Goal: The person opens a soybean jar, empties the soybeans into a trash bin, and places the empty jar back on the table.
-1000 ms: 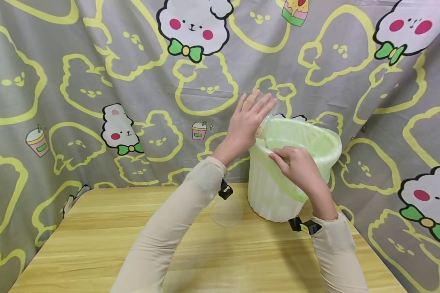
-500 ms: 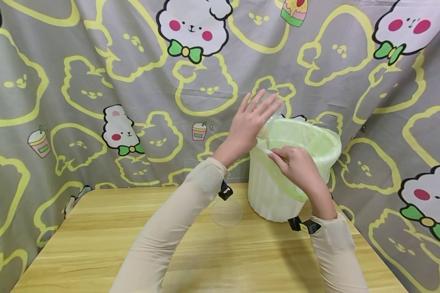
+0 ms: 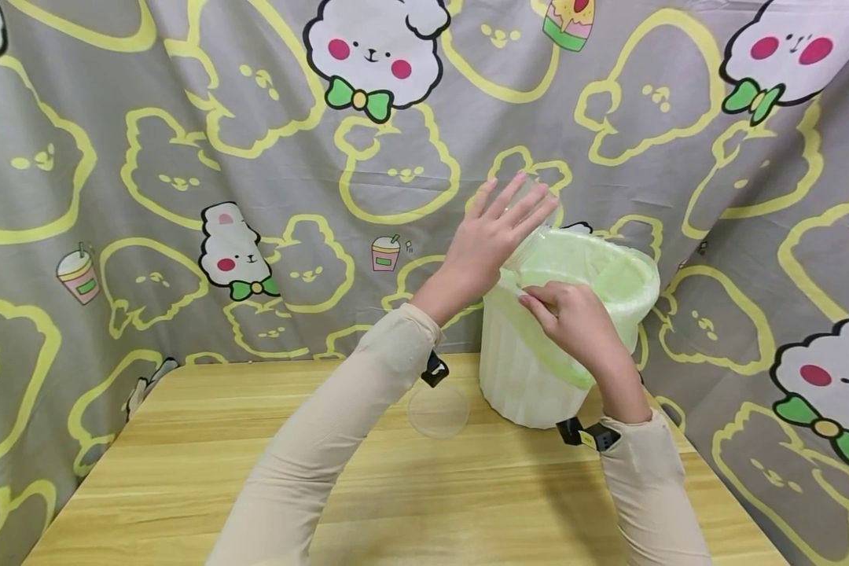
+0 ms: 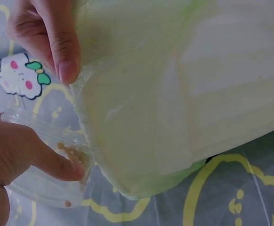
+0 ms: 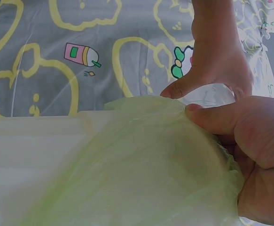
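Observation:
My left hand [image 3: 484, 240] grips a clear plastic tub [image 4: 43, 186], tipped over the left rim of a white ribbed trash bin [image 3: 520, 377]. Small beige-brown bits [image 4: 75, 157] show through the tub's wall near its mouth, under the thumb. In the head view the hand's back hides most of the tub. A thin pale green bin bag [image 5: 141, 150] lines the bin and folds over its rim. At the near side of that rim, my right hand [image 3: 569, 318] pinches the bag's edge between thumb and curled fingers.
A clear round lid [image 3: 439, 410] lies flat on the wooden table [image 3: 219, 464], left of the bin. Behind the table hangs a grey curtain [image 3: 304, 173] with cartoon prints, close to the bin.
My left hand has shifted slightly right and tipped the tub further over the bin. Beige bits seen at its mouth earlier are fewer in the head view. The right hand stays put.

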A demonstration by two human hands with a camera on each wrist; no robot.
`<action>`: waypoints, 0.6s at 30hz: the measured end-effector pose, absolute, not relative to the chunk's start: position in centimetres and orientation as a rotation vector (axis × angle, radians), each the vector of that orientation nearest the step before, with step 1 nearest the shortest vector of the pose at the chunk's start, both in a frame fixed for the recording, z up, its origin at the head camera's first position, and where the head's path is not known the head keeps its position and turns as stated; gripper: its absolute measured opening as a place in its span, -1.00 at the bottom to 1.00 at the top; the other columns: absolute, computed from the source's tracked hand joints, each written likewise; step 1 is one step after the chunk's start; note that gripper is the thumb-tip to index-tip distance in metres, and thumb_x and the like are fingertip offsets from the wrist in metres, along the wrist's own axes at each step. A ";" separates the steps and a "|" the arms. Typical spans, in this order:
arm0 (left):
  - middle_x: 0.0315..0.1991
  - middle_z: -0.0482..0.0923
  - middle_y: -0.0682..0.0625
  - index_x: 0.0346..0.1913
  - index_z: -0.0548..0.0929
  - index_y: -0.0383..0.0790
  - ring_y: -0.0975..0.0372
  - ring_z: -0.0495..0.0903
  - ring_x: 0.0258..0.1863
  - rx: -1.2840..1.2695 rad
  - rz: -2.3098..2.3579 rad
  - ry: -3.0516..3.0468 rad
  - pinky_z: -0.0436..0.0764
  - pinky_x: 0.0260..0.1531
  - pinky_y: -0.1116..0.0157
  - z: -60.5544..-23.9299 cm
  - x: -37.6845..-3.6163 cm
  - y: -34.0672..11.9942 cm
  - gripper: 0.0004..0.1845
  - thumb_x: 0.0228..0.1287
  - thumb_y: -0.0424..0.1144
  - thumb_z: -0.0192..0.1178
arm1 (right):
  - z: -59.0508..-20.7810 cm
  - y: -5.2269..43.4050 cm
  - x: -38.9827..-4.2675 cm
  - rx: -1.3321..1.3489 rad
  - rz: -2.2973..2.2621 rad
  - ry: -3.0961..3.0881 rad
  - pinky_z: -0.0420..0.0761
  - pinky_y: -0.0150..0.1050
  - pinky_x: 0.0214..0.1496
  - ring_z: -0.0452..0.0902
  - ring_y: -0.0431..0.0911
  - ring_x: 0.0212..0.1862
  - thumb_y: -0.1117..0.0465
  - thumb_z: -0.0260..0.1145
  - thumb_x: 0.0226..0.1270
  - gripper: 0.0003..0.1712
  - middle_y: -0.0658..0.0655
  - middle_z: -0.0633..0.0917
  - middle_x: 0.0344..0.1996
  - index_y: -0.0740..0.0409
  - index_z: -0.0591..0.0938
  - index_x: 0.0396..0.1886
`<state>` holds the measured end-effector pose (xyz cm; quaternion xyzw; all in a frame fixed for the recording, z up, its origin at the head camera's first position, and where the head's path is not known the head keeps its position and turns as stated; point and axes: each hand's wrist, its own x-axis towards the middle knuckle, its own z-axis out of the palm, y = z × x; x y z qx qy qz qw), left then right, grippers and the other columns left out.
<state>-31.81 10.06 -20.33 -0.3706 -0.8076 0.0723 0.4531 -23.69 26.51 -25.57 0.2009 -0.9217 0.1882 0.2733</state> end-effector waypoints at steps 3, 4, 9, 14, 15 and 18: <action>0.62 0.14 0.14 0.61 0.19 0.14 0.12 0.02 0.64 -0.942 0.201 -1.985 -0.07 0.65 0.06 -20.3 -31.7 10.1 -0.08 0.27 -0.69 -0.08 | -25.5 26.5 -23.7 0.542 0.503 -2.480 0.65 0.01 -0.24 0.69 0.07 -0.36 0.25 0.29 0.48 -0.74 0.25 0.79 -0.37 0.36 0.78 -0.07; 0.62 0.14 0.14 0.61 0.19 0.14 0.13 0.01 0.65 -0.954 0.206 -1.988 -0.08 0.65 0.06 -20.2 -31.7 10.1 -0.07 0.26 -0.69 -0.07 | -25.5 26.5 -23.7 0.544 0.502 -2.479 0.65 0.00 -0.24 0.69 0.06 -0.36 0.25 0.29 0.48 -0.74 0.25 0.79 -0.37 0.36 0.78 -0.07; 0.62 0.12 0.14 0.61 0.17 0.14 0.13 -0.02 0.65 -1.007 0.222 -2.002 -0.11 0.65 0.05 -20.1 -31.6 10.2 -0.05 0.23 -0.68 -0.01 | -25.6 26.5 -23.7 0.553 0.501 -2.473 0.63 -0.03 -0.28 0.67 0.04 -0.40 0.26 0.30 0.48 -0.74 0.24 0.78 -0.40 0.37 0.79 -0.08; 0.63 0.11 0.15 0.61 0.17 0.14 0.14 -0.04 0.66 -1.041 0.228 -2.004 -0.12 0.65 0.05 -20.0 -31.5 10.1 -0.05 0.24 -0.68 0.02 | -25.6 26.5 -23.7 0.557 0.494 -2.471 0.64 -0.03 -0.28 0.66 0.03 -0.41 0.27 0.30 0.47 -0.75 0.24 0.78 -0.40 0.37 0.78 -0.07; 0.63 0.10 0.15 0.62 0.16 0.14 0.14 -0.04 0.66 -1.044 0.234 -2.007 -0.12 0.65 0.05 -20.0 -31.4 10.1 -0.05 0.24 -0.68 0.03 | -25.6 26.5 -23.7 0.559 0.492 -2.471 0.64 -0.02 -0.28 0.67 0.04 -0.40 0.27 0.30 0.47 -0.75 0.24 0.78 -0.40 0.37 0.78 -0.07; 0.64 0.08 0.15 0.62 0.14 0.14 0.14 -0.07 0.66 -1.053 0.248 -2.023 -0.13 0.65 0.05 -19.9 -31.3 10.1 -0.03 0.22 -0.67 0.06 | -25.6 26.5 -23.7 0.560 0.483 -2.467 0.64 -0.02 -0.29 0.66 0.04 -0.42 0.28 0.31 0.46 -0.75 0.24 0.77 -0.42 0.38 0.78 -0.07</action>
